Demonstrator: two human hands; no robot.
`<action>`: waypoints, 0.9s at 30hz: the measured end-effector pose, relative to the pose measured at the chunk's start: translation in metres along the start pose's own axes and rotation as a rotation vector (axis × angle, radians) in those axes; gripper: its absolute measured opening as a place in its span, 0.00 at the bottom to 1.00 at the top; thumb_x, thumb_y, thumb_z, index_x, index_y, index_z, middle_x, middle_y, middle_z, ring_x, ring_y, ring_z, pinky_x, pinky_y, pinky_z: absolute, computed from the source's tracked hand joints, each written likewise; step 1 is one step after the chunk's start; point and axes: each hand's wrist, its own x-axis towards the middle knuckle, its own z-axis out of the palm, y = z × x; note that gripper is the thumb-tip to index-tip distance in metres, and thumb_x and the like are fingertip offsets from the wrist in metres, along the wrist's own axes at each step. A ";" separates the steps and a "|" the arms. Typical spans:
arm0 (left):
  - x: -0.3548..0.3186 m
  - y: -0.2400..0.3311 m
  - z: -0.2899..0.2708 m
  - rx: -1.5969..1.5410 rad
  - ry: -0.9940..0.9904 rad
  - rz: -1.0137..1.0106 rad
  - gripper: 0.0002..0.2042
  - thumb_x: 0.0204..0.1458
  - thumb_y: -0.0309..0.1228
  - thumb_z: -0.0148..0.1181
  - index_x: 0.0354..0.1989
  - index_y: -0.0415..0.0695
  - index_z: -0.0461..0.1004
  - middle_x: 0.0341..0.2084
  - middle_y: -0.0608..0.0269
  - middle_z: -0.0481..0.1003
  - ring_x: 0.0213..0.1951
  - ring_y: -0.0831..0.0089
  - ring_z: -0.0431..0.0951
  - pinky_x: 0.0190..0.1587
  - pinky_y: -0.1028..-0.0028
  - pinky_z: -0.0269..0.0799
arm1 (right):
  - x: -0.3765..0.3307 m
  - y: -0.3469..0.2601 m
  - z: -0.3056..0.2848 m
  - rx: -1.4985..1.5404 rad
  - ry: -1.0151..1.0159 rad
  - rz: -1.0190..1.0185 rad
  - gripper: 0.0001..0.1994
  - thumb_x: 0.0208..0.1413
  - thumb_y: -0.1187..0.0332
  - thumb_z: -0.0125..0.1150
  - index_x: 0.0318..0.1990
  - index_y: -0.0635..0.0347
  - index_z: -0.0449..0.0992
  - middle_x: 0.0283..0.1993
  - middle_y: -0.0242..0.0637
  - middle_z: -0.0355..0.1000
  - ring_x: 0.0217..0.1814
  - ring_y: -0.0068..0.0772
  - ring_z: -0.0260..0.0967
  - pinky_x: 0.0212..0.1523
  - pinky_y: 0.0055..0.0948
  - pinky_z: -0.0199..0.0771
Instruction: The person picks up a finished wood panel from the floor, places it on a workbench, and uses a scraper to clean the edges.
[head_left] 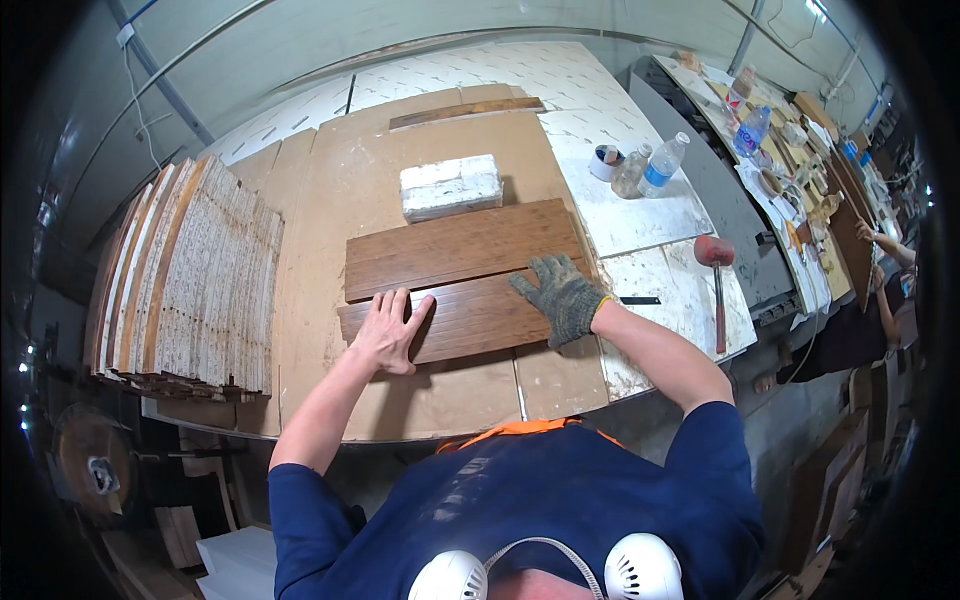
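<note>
While near brown plank (465,318) lies long axis left-right, left hand (390,335), gloved right hand (562,295) press flat, ungripping.

Bare desk (330,200) lies open to the left of the two dark boards (460,280), between them and the stack of planks (190,280) leaning at the left edge. Behind the boards a white block (451,187) sits close, closing that side. To the right, a mallet (716,270) lies near the desk edge, with bottles (650,168) and a roll of tape (605,160) farther back. The near strip of desk under both hands (480,310) stays free.
</note>
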 end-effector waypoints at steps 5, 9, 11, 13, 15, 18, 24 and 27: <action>-0.002 -0.002 0.000 -0.021 0.070 0.004 0.57 0.19 0.46 0.71 0.65 0.48 0.47 0.55 0.35 0.53 0.57 0.45 0.56 0.61 0.54 0.47 | 0.005 0.003 0.011 0.056 0.044 -0.002 0.53 0.29 0.54 0.70 0.66 0.55 0.47 0.66 0.62 0.44 0.69 0.60 0.40 0.67 0.51 0.39; -0.001 -0.003 -0.005 -0.044 0.094 0.033 0.55 0.20 0.47 0.70 0.65 0.48 0.49 0.56 0.37 0.54 0.59 0.45 0.55 0.62 0.53 0.46 | 0.005 0.000 -0.001 0.066 0.012 0.010 0.54 0.28 0.53 0.71 0.66 0.55 0.47 0.66 0.59 0.44 0.70 0.59 0.40 0.67 0.51 0.37; -0.006 -0.003 -0.005 -0.011 0.111 0.014 0.53 0.23 0.47 0.69 0.64 0.48 0.50 0.57 0.40 0.55 0.60 0.46 0.54 0.63 0.53 0.45 | 0.006 0.002 0.005 0.064 0.001 0.023 0.53 0.30 0.52 0.70 0.67 0.55 0.47 0.66 0.58 0.44 0.70 0.58 0.38 0.68 0.49 0.34; -0.011 -0.006 0.004 -0.009 0.148 -0.035 0.52 0.24 0.48 0.69 0.63 0.48 0.51 0.57 0.40 0.55 0.60 0.47 0.53 0.63 0.53 0.43 | 0.005 0.007 0.017 0.072 0.055 0.009 0.52 0.33 0.51 0.69 0.67 0.55 0.48 0.67 0.57 0.44 0.70 0.57 0.36 0.68 0.49 0.33; -0.019 -0.009 0.020 -0.068 0.208 -0.136 0.50 0.25 0.49 0.69 0.62 0.45 0.53 0.58 0.41 0.54 0.61 0.47 0.52 0.64 0.53 0.42 | -0.001 0.003 0.027 0.048 0.090 0.019 0.50 0.35 0.49 0.67 0.66 0.55 0.48 0.67 0.57 0.44 0.71 0.56 0.35 0.69 0.48 0.32; -0.040 -0.004 0.039 -0.165 0.306 -0.281 0.50 0.27 0.45 0.70 0.62 0.43 0.51 0.61 0.42 0.50 0.62 0.44 0.48 0.64 0.52 0.43 | -0.018 0.003 0.036 0.024 0.156 0.122 0.49 0.37 0.47 0.65 0.66 0.56 0.49 0.67 0.56 0.43 0.71 0.56 0.33 0.69 0.48 0.30; -0.088 -0.015 0.092 -0.993 0.548 -0.757 0.51 0.35 0.38 0.69 0.67 0.41 0.42 0.66 0.48 0.42 0.66 0.52 0.42 0.66 0.59 0.41 | -0.061 0.034 0.078 0.582 0.626 0.418 0.55 0.32 0.47 0.70 0.66 0.62 0.45 0.68 0.55 0.43 0.70 0.55 0.36 0.68 0.45 0.38; -0.083 -0.037 0.103 -1.655 0.824 -0.679 0.45 0.47 0.36 0.59 0.67 0.40 0.35 0.68 0.51 0.36 0.67 0.61 0.43 0.66 0.64 0.42 | -0.064 0.044 0.111 0.826 0.516 0.454 0.58 0.28 0.56 0.75 0.66 0.66 0.42 0.65 0.56 0.48 0.67 0.53 0.48 0.65 0.38 0.51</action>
